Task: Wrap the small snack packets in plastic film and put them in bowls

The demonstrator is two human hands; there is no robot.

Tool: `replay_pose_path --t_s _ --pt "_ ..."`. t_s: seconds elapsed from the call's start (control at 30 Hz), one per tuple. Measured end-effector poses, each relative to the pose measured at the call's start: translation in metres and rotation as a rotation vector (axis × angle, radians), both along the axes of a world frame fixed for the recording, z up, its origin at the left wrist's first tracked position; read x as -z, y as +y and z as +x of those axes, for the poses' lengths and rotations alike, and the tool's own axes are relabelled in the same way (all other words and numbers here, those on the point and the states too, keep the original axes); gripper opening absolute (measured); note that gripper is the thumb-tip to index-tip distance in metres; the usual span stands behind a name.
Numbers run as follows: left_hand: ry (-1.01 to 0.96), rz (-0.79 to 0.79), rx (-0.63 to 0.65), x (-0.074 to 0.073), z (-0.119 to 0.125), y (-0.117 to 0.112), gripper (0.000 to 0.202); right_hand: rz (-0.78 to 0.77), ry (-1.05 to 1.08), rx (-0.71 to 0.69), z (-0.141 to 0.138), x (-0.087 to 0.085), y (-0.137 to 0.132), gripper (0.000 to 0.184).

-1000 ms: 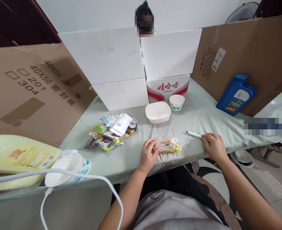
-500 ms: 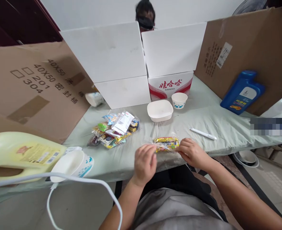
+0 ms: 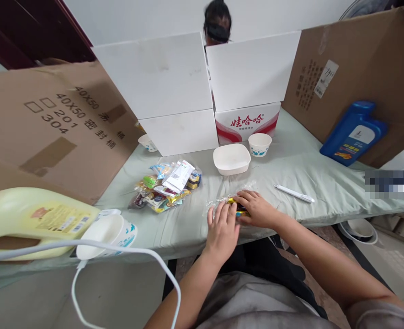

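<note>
A clear plastic bag with yellow-wrapped snack packets (image 3: 231, 200) lies near the table's front edge, mostly covered by both hands. My left hand (image 3: 222, 230) rests on its left part, fingers stretched out and slightly spread. On the right part lies my right hand (image 3: 257, 209), its fingers extended flat across the packets. Left of the hands sits another clear bag of mixed snack packets (image 3: 166, 187), with white packets on top. A white rectangular bowl (image 3: 231, 160) stands beyond the hands, beside a paper cup with a blue pattern (image 3: 260, 145).
A white pen (image 3: 294, 193) lies to the right. White boxes (image 3: 174, 91) wall off the back. Brown cartons flank the table, with a blue bottle (image 3: 353, 135) on the right. On the left are a yellow jug (image 3: 51, 219), a paper bowl (image 3: 128, 235) and a white cable (image 3: 119, 249).
My fingers have gone from pinching the sides of the snack bag to lying flat over it. Both hands have moved inward, close together. The view has shifted slightly.
</note>
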State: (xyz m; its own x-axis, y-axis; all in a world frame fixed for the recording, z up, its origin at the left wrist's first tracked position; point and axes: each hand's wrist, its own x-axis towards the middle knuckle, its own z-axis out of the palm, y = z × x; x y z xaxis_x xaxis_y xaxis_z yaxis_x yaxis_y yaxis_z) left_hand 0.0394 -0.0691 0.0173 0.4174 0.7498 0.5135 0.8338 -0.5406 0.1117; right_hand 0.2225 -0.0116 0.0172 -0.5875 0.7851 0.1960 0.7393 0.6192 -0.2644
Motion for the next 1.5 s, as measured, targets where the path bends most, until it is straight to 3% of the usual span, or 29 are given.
replay_pose_path --t_s 0.1,0.27,0.37,0.5,0.63,0.8,0.9,1.0,1.1,1.33,1.5 --pt "0.061 -0.054 0.012 0.007 -0.014 -0.004 0.018 -0.073 -0.048 0.035 0.005 0.004 0.003 0.080" --pt "0.071 -0.148 0.120 0.014 -0.030 -0.013 0.012 -0.092 0.002 0.194 0.022 0.000 0.002 0.059" --pt "-0.035 -0.175 0.124 0.011 -0.027 0.001 0.023 -0.077 -0.027 0.253 0.020 -0.006 0.005 0.053" --pt "-0.130 -0.154 0.104 0.015 -0.015 0.037 0.017 -0.070 -0.149 0.163 0.012 -0.012 0.012 0.055" --pt "-0.009 -0.192 0.037 0.033 -0.011 0.056 0.056 -0.087 -0.198 0.228 0.029 -0.015 0.021 0.056" --pt "0.052 -0.191 -0.023 0.048 -0.017 0.051 0.064 -0.067 -0.253 0.428 0.063 -0.013 0.030 0.059" --pt "0.065 -0.182 -0.014 0.044 -0.018 0.049 0.064 -0.005 -0.136 0.338 0.051 -0.007 0.028 0.058" --pt "0.078 -0.188 -0.013 0.040 -0.017 0.049 0.063 -0.007 -0.055 0.218 0.015 -0.002 0.022 0.053" --pt "0.074 -0.195 -0.030 0.039 -0.017 0.049 0.062 -0.038 -0.104 0.215 -0.012 -0.002 0.019 0.062" --pt "0.061 -0.221 -0.033 0.039 -0.016 0.048 0.055 -0.113 -0.289 0.329 0.010 -0.018 0.025 0.059" --pt "0.062 -0.203 -0.038 0.039 -0.016 0.047 0.059 -0.050 -0.217 0.307 -0.010 -0.009 0.008 0.059"
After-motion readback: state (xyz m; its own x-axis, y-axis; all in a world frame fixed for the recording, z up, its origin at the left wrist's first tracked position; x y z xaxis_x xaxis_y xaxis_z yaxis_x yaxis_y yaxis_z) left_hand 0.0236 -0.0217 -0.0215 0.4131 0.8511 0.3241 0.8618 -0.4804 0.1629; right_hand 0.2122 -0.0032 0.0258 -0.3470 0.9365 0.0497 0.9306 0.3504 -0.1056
